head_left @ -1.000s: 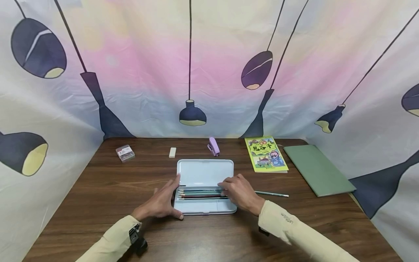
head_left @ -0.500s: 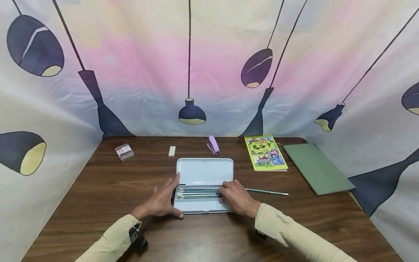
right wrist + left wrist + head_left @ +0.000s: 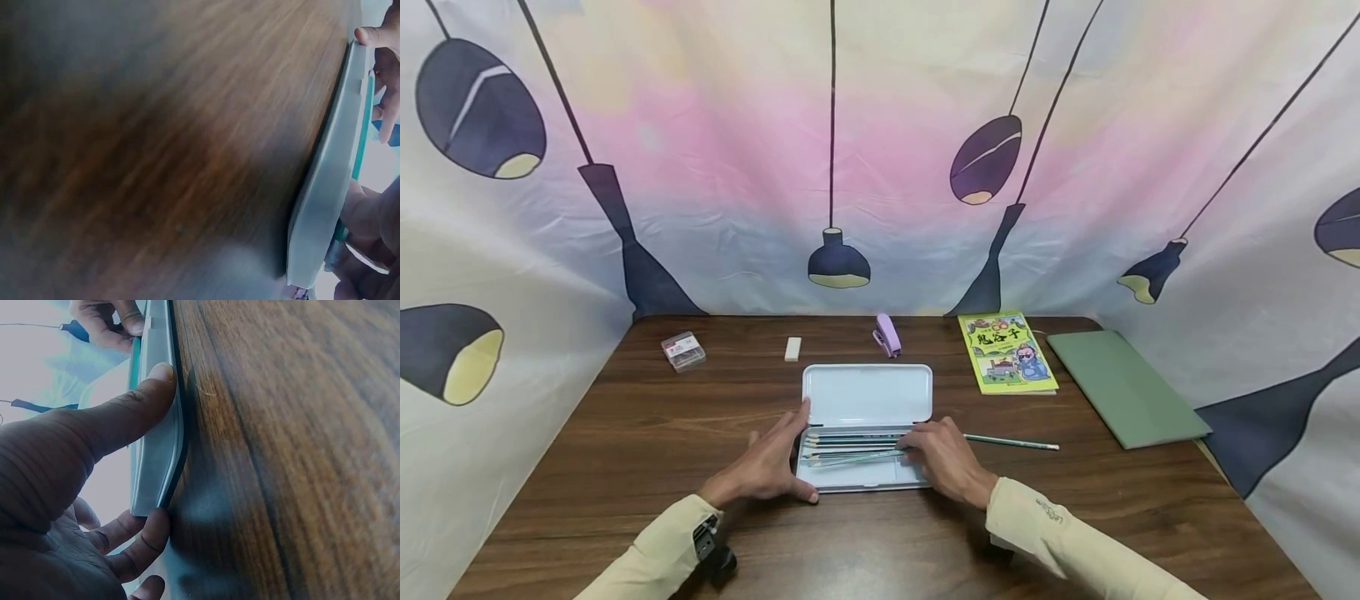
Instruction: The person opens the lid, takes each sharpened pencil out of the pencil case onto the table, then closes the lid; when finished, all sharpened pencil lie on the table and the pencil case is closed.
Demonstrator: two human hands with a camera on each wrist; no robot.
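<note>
A pale pencil case [image 3: 867,396] lies on the table with its lid folded back. Several pencils [image 3: 842,437] lie lengthwise in its tray. My left hand [image 3: 767,458] grips the left end, thumb on the front wall and fingers at the corner, as the left wrist view shows on the case [image 3: 156,462]. Over the tray's right part, my right hand [image 3: 947,458] pinches a green pencil [image 3: 857,458], which slants a little across the others. The right wrist view has this green pencil [image 3: 364,131] along the rim. My right hand hides the tray's right end.
Another pencil [image 3: 1015,442] sticks out rightward behind my right hand; its other end is hidden. Along the back are a small clear box [image 3: 683,352], a white eraser [image 3: 793,349], a purple stapler [image 3: 887,336], a yellow book [image 3: 1007,353] and a green folder [image 3: 1127,387].
My right hand has moved slightly left and toward the front of the tray. A pencil in its fingers now slants away from the row. The left hand stays in place.
</note>
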